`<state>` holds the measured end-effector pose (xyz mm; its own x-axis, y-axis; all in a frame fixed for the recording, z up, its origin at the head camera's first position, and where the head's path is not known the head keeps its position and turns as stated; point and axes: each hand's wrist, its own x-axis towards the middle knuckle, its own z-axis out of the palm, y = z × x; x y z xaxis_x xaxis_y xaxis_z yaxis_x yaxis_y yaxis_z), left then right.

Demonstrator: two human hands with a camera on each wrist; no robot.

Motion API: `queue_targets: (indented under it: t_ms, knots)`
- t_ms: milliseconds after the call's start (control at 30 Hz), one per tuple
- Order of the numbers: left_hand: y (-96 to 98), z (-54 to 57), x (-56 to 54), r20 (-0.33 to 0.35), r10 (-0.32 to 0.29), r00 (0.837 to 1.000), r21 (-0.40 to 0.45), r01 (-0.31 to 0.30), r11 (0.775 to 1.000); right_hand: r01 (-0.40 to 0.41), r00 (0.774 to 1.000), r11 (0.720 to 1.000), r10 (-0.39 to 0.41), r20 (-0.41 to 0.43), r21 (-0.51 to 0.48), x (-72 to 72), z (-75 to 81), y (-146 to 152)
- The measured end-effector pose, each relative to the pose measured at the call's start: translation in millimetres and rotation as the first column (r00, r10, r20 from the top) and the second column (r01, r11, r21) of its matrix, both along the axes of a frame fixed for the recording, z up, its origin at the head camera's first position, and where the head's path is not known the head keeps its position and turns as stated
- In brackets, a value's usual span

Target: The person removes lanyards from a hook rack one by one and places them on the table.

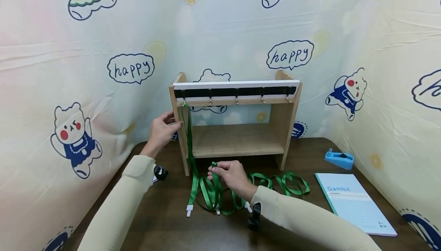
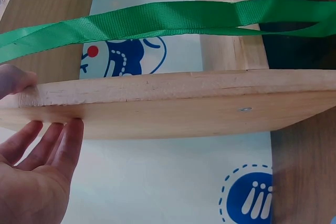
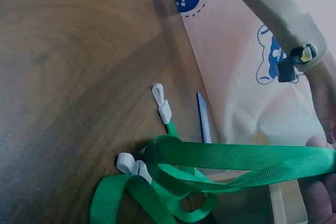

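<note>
A small wooden shelf [image 1: 237, 141] stands on the table, with a row of metal hooks [image 1: 236, 97] along its black-and-white top rail. My left hand [image 1: 162, 133] grips its left side panel [image 2: 157, 90], thumb on one face and fingertips on the other. From the leftmost hook hangs a green lanyard [image 1: 190, 140], its white clip [image 1: 189, 209] down by the tabletop. In front of the shelf, my right hand [image 1: 234, 178] pinches a loop of another green lanyard [image 3: 231, 156] between thumb and fingers. More green lanyards [image 1: 293, 184] lie loosely coiled behind and beside that hand.
At the right lies a notebook [image 1: 355, 203] with a pale blue cover. Behind it sits a blue tape dispenser [image 1: 339, 159]. A printed cloth [image 1: 220, 32] encloses the table [image 1: 165, 228] at the back and sides.
</note>
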<state>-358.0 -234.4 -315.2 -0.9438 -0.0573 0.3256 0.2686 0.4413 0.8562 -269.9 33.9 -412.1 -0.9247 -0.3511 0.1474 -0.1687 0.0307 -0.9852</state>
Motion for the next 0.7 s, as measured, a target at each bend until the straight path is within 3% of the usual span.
queue_targets:
  t_ms: [233, 700]
  knots:
    - [-0.9, 0.5, -0.2, -0.001, 0.003, 1.0, -0.012, -0.003, 1.0, 0.024, 1.0, 0.999, -0.024, 0.007, -0.025, -9.1, -6.5, -12]
    - [-1.8, 0.8, -0.2, -0.001, -0.01, 1.0, -0.007, 0.01, 1.0, 0.105, 0.994, 0.994, -0.104, -0.035, 0.02, -28.3, -20.2, -33]
